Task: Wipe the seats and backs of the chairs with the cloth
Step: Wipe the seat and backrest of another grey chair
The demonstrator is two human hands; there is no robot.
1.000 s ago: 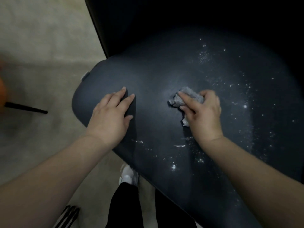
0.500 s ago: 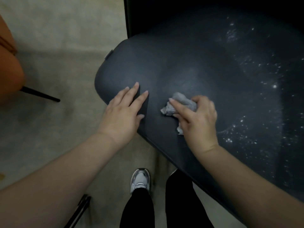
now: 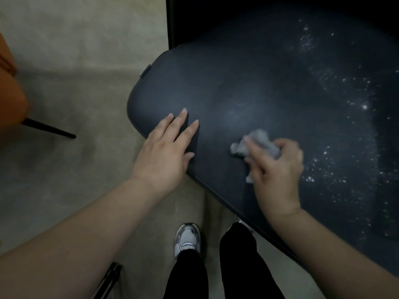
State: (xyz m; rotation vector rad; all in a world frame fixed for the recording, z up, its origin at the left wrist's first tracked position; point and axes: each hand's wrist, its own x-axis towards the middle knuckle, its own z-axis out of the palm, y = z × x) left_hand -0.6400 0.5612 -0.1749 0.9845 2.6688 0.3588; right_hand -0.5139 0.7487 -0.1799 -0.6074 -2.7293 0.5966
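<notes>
The crumpled grey cloth point(image 3: 257, 144), gripped by the right hand point(image 3: 278, 169) on the dark chair seat point(image 3: 216, 87), has white specks point(image 3: 336, 152) at three o'clock, nearer it than the flat, open left hand point(image 3: 166, 154) at nine.

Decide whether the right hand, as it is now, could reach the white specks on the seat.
Probably yes. The right hand, gripping the cloth, rests on the seat just beside the specks, with only bare seat between them.
</notes>
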